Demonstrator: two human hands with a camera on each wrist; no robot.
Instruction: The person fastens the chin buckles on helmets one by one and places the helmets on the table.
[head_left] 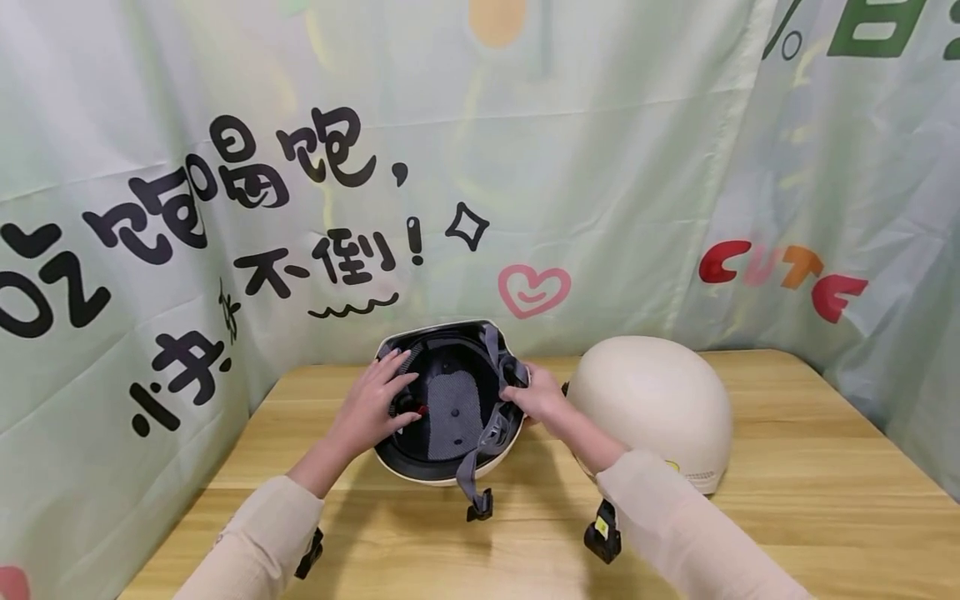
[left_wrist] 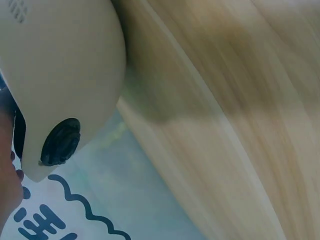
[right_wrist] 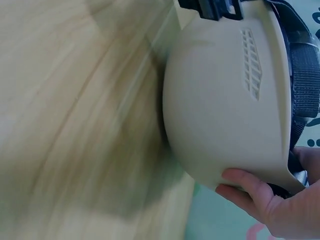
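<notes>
Pale sleeves (head_left: 258, 533) lie closest to view, reaching over the wooden table (head_left: 540, 558) to the helmet (head_left: 450, 404), which is tipped with its dark inside facing me, near the table's back edge; whether its shell touches the wood I can't tell. My right hand (head_left: 542, 393) grips the rim, thumb inside and fingers on the outer shell, while my left hand (head_left: 378, 392) spreads its fingers loosely over the opposite side of the opening, not clasping it. I'd judge the helmet light and stiff, its smooth shell likely a little slippery and the padding (head_left: 457, 442) soft, so the rim on both sides seems the best hold. A strap (head_left: 467, 475) dangles toward me and could catch. Another helmet (head_left: 652, 400) sits to the right, partly behind my sleeve, and the cloth (head_left: 600, 208) hangs close behind, so leftward and toward me offer more room.
</notes>
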